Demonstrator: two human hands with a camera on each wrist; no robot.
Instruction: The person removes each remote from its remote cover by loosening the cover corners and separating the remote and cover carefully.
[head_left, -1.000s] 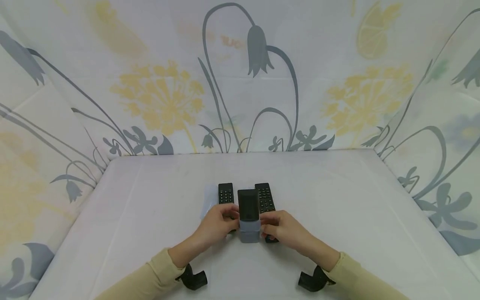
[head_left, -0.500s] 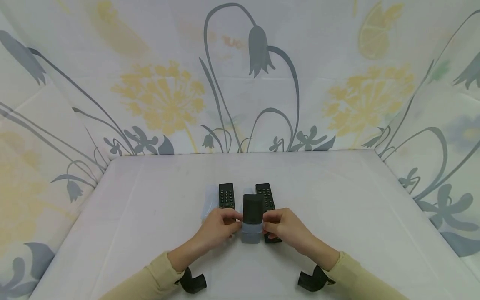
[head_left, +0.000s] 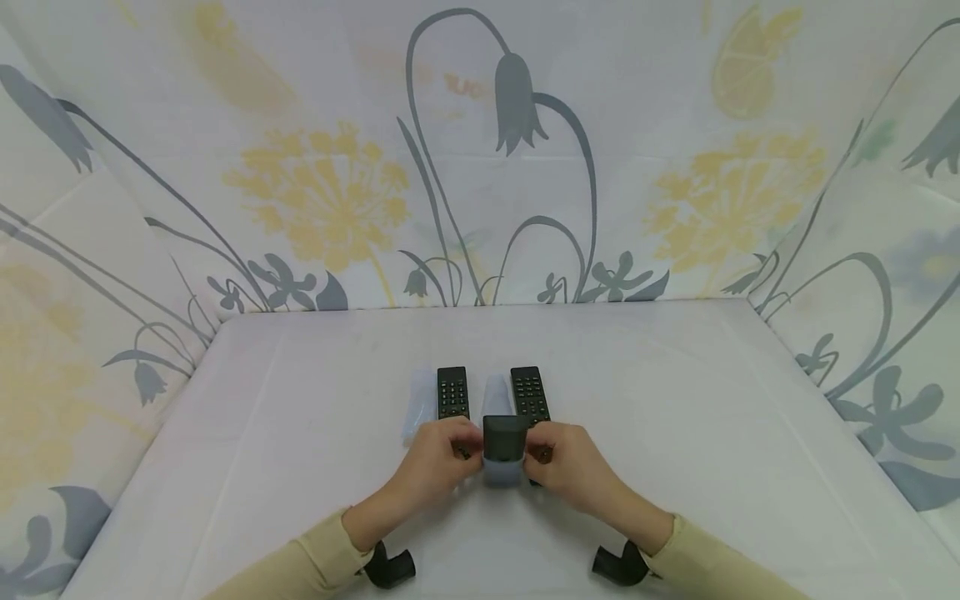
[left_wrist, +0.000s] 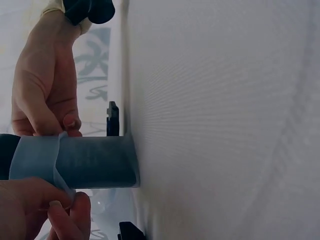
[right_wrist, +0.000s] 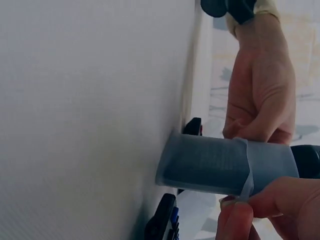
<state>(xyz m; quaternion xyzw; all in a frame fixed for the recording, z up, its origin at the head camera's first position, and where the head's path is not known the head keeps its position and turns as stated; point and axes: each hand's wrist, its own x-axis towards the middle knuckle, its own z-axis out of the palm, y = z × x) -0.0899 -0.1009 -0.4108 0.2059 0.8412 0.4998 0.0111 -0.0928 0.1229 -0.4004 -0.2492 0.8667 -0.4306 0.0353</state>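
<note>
In the head view my left hand (head_left: 438,458) and right hand (head_left: 573,462) meet at a black remote control (head_left: 504,437) standing on end, partly inside a translucent bluish cover (head_left: 503,472). Both hands pinch the cover's turned-back rim, one on each side. The left wrist view shows the folded band around the cover (left_wrist: 95,162), with left fingertips (left_wrist: 62,215) at its edge. From the right wrist, the cover's lower end (right_wrist: 172,160) is right at the tabletop. The remote's black end sticks out past the cover's other end.
Two black remotes, one on the left (head_left: 452,392) and one on the right (head_left: 531,393), lie flat behind the hands. Beside them lie two pale translucent covers, the outer (head_left: 420,404) and the inner (head_left: 496,396). Patterned cloth walls (head_left: 480,208) enclose the white table (head_left: 675,375).
The remote's black end has dropped lower in the head view and looks shorter, uncovering the pale cover behind. Both hands keep pinching the rim at nearly the same spot.
</note>
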